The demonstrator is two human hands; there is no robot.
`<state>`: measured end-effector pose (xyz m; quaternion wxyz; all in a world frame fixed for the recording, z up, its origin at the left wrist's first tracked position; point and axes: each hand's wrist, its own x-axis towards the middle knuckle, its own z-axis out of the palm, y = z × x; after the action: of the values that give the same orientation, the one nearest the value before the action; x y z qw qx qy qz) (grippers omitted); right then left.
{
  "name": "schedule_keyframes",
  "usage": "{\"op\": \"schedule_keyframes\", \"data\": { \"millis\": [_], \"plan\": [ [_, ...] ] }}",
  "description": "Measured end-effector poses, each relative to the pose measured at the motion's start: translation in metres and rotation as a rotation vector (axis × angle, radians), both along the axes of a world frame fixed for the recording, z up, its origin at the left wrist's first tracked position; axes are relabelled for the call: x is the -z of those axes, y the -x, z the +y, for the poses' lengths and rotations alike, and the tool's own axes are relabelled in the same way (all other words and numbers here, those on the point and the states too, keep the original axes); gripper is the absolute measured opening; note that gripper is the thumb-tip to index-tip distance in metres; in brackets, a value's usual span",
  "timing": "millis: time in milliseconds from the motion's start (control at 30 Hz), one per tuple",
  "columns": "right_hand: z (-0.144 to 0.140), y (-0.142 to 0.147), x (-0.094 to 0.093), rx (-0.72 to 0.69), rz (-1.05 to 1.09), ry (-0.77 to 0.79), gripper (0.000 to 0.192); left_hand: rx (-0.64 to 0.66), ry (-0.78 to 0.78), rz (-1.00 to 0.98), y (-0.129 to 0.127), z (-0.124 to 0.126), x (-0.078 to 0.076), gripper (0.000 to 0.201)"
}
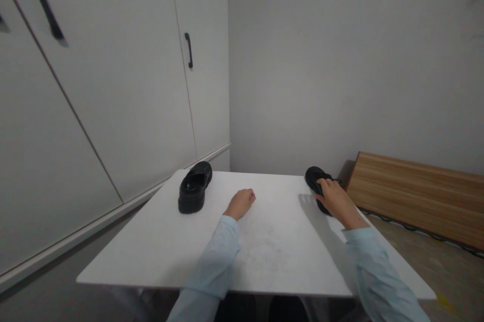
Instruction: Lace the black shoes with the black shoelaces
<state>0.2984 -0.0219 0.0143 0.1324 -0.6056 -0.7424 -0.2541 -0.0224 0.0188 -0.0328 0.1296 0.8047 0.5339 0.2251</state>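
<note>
Two black shoes sit on a white table [159, 256]. One black shoe [195, 186] stands at the far left of the tabletop, untouched. The other black shoe [314, 178] lies near the far right edge, and my right hand [336, 200] rests on top of it with fingers curled over its upper. My left hand [241, 203] lies on the tabletop in a loose fist, to the right of the left shoe and apart from it. Both arms wear light blue sleeves.
White cupboard doors with a black handle [188, 50] run along the left. A plain wall stands behind the table. A wooden board [412, 193] leans against the wall at the right, with a dark cable on the floor beside it.
</note>
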Motion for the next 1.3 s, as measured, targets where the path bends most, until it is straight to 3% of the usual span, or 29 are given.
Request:
{"op": "schedule_keyframes", "data": {
  "millis": [233, 333, 433, 633, 867, 1000, 1167, 1233, 1300],
  "plan": [
    [-0.024, 0.095, -0.017, -0.289, 0.184, -0.01, 0.017, -0.006, 0.0, -0.007, 0.001, -0.001, -0.002, 0.023],
    [-0.032, 0.125, -0.005, -0.421, 0.296, 0.047, 0.018, -0.012, 0.002, -0.009, 0.0, -0.001, -0.002, 0.022],
    [-0.033, 0.143, 0.018, -0.507, 0.368, 0.129, 0.019, -0.021, -0.001, -0.014, -0.001, -0.001, -0.002, 0.022],
    [-0.024, 0.15, 0.052, -0.5, 0.377, 0.267, 0.021, -0.038, -0.006, -0.013, 0.001, -0.001, -0.007, 0.021],
    [-0.022, 0.146, 0.054, -0.442, 0.36, 0.278, 0.017, -0.075, -0.006, 0.066, 0.009, -0.004, -0.018, 0.015],
    [-0.021, 0.144, 0.052, -0.409, 0.37, 0.285, 0.016, -0.114, 0.012, 0.148, 0.025, -0.011, -0.04, 0.015],
    [-0.021, 0.143, 0.05, -0.406, 0.426, 0.291, 0.017, -0.276, -0.141, 0.343, 0.064, -0.031, -0.071, 0.033],
    [-0.021, 0.143, 0.052, -0.409, 0.437, 0.289, 0.017, -0.383, -0.189, 0.413, 0.082, -0.038, -0.076, 0.051],
    [-0.02, 0.143, 0.053, -0.414, 0.441, 0.289, 0.017, -0.484, -0.135, 0.452, 0.099, -0.043, -0.076, 0.065]
  ]
}}
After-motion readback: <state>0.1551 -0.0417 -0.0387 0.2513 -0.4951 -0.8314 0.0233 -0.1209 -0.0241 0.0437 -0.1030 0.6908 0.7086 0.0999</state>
